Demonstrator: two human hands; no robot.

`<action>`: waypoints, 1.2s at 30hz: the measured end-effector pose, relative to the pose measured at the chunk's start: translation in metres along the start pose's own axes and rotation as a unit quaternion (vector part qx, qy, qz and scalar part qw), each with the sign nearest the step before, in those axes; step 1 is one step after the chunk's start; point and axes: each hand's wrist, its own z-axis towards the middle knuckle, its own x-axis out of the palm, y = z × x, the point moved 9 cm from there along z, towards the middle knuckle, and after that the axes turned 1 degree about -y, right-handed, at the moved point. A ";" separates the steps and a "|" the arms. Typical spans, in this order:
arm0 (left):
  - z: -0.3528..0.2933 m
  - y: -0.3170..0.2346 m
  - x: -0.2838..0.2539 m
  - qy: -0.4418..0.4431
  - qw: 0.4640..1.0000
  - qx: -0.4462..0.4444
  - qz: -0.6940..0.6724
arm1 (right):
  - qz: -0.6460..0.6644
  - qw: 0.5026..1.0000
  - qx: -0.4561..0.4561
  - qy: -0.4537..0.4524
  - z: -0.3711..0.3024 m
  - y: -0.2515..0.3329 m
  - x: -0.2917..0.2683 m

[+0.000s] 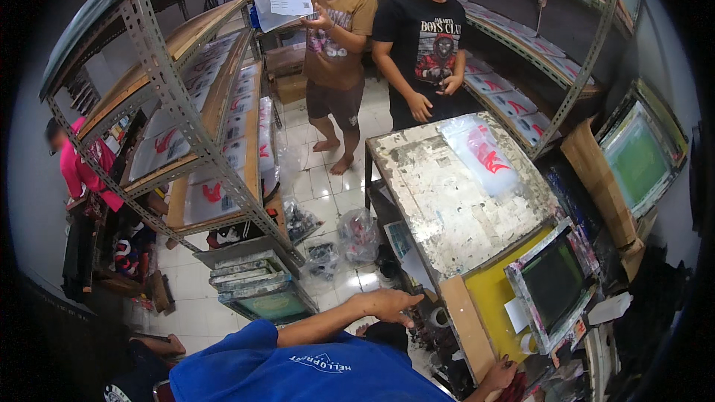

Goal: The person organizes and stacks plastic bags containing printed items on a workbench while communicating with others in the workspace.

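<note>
Clock = whole view, 12 at top. Left hand (pixel 391 304) at 6, fingers loosely spread in the air, nothing in it. Right hand (pixel 500 376) at 5, curled by the near end of a brown wooden strip (pixel 469 320); can't tell whether it grips anything. Silk-screen frame (pixel 553 286) at 4, over a yellow board (pixel 485 298), just past the right hand; looks raised, probably to keep mesh off the board, support not visible. Tape roll (pixel 528 343) near its lower corner, probably parked for reach. Clear bags with red print (pixel 480 155) at 3, lying flat on the worktable (pixel 439 212), top scuffed and paint-flaked. Racks at 10 (pixel 160 82) and 2 (pixel 588 78) carry similar bags laid out flat, presumably so prints don't smear. More frames (pixel 261 294) stand upright at 7, likely to save floor space; a green-mesh one (pixel 637 164) leans at 3. Room: glossy white tile floor (pixel 305 182), bagged stuff (pixel 358 234) on it. Co-worker in tan (pixel 339 18) at 12 lifts a printed bag (pixel 279 0); one in black (pixel 421 45) at 1; one in pink (pixel 86 160) at 9.
</note>
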 end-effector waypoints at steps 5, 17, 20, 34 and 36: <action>0.004 -0.008 -0.014 0.040 0.999 -0.016 -0.024 | -0.045 0.999 -0.027 0.014 0.003 -0.016 0.011; 0.017 -0.048 -0.010 0.067 0.996 0.057 -0.007 | 0.018 0.998 -0.048 -0.041 0.001 -0.002 0.004; 0.019 -0.052 -0.001 0.085 0.994 0.072 -0.003 | 0.007 0.998 -0.039 -0.050 -0.001 -0.003 -0.001; 0.025 -0.081 -0.180 -0.307 0.943 0.080 -0.098 | -0.014 1.000 -0.015 -0.015 -0.002 0.003 0.001; 0.017 -0.076 -0.225 -0.435 0.864 0.123 -0.223 | -0.007 1.000 -0.007 -0.014 0.001 0.002 -0.001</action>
